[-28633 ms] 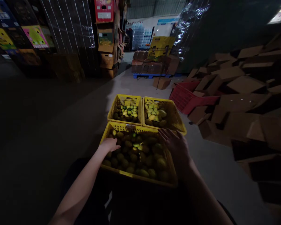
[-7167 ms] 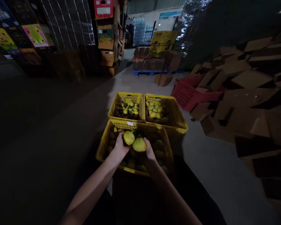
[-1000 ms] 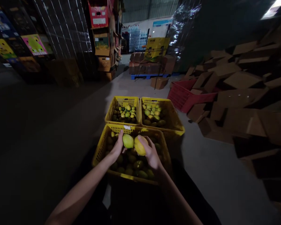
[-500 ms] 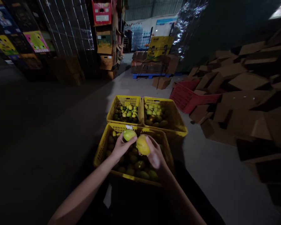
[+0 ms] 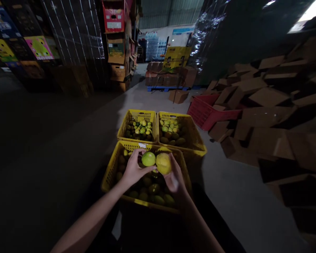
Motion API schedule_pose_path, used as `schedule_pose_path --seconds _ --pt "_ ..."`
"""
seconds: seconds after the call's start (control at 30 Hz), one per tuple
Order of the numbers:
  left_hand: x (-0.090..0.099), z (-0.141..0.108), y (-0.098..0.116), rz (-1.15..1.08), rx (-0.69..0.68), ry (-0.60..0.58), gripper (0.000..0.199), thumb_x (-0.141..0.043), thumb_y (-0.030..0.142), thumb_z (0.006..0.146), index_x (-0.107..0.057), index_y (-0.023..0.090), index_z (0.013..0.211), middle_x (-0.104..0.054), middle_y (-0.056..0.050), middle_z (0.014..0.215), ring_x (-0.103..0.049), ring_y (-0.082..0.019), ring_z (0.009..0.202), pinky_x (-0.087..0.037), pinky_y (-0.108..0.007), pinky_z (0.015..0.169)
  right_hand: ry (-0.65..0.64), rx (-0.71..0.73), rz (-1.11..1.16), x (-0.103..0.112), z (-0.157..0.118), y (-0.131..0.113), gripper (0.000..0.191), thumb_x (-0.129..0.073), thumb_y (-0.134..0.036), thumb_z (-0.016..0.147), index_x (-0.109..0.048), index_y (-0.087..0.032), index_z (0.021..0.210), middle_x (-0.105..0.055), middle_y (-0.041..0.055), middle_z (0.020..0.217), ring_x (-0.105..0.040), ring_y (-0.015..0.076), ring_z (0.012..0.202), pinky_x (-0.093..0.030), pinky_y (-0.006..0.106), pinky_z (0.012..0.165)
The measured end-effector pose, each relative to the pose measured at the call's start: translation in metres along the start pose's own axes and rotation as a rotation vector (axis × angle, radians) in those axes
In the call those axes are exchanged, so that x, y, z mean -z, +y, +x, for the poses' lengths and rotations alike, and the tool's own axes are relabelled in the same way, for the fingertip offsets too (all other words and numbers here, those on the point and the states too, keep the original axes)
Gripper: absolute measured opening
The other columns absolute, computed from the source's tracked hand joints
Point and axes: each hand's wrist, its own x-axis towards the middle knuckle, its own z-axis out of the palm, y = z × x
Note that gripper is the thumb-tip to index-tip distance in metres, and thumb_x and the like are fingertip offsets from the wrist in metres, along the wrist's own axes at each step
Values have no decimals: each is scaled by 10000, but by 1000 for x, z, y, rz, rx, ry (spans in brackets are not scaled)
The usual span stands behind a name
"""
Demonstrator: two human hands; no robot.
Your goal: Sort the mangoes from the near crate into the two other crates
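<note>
My left hand [image 5: 133,170] is closed around a green lemon [image 5: 148,159], thumb below and fingers behind it. In my right hand [image 5: 175,175] sits a yellow lemon [image 5: 163,163], gripped from its right side. The two fruits are side by side, almost touching, above the near yellow crate [image 5: 111,168]. Many green and yellowish fruits [image 5: 158,199] lie in that crate, mostly in shadow. Behind it stand two more yellow crates, the far left crate [image 5: 119,130] and the far right crate [image 5: 200,142], each partly filled with similar fruit.
A red crate [image 5: 205,114] and a large heap of cardboard boxes [image 5: 268,116] lie to the right. Farther back, a blue pallet [image 5: 167,89] carries boxes. Stacked cartons [image 5: 116,47] rise at the back left. Grey floor [image 5: 94,123] surrounds the crates.
The green lemon has been turned in my left hand and lowered beside the yellow one, which has also turned a little. The camera view has shifted slightly.
</note>
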Motion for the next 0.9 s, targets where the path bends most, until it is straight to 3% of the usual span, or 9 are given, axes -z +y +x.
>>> schedule_pose_path --seconds 0.1,0.2,0.3,0.6,0.73,0.8,0.9 --pt "3 2 0 -64 62 -6 489 -776 382 622 -544 199 1012 -594 -60 1031 -551 -207 959 -424 -309 864 -66 12 -47 -4 -5 -5 323 -789 -337 604 -630 -217 857 -660 -22 760 -598 130 604 -471 228 484" --pt "3 3 -1 -138 122 -9 500 -769 379 630 -544 194 1037 -599 -59 1036 -559 -195 948 -437 -297 853 -96 -3 -75 -7 -9 -11 424 -808 -184 529 -614 -230 903 -656 -22 787 -596 132 625 -477 231 498" --pt "3 4 -2 -194 187 -18 527 -766 382 633 -543 189 1070 -603 -62 1039 -571 -187 919 -456 -298 836 -115 -4 -85 -8 -10 -13 505 -787 -138 504 -589 -252 955 -657 -23 802 -607 146 651 -480 239 508" --pt "2 3 -2 -238 206 -20 549 -791 345 600 -594 184 1086 -632 -78 1087 -575 -213 992 -451 -323 893 -73 -47 -65 -4 -6 -8 315 -689 -267 583 -589 -213 876 -656 -11 710 -611 157 567 -427 228 424" --pt "1 3 0 -307 268 12 541 -800 358 571 -629 183 1054 -634 -72 1077 -579 -211 992 -451 -320 896 -27 -97 -58 -5 -4 -8 306 -663 -337 579 -597 -202 847 -672 7 693 -637 196 632 -432 246 438" --pt "2 4 3 -369 324 31 493 -801 373 564 -658 175 993 -639 -69 1058 -577 -212 998 -448 -311 897 17 -152 -43 -5 -4 -9 293 -641 -369 594 -608 -200 832 -680 12 687 -646 212 671 -444 260 461" --pt "3 5 7 -572 505 -53 425 -755 422 635 -676 158 958 -662 -70 1002 -592 -208 975 -468 -297 861 13 -213 -4 -6 -2 -11 272 -623 -379 627 -628 -195 828 -677 0 677 -629 181 631 -420 239 443"
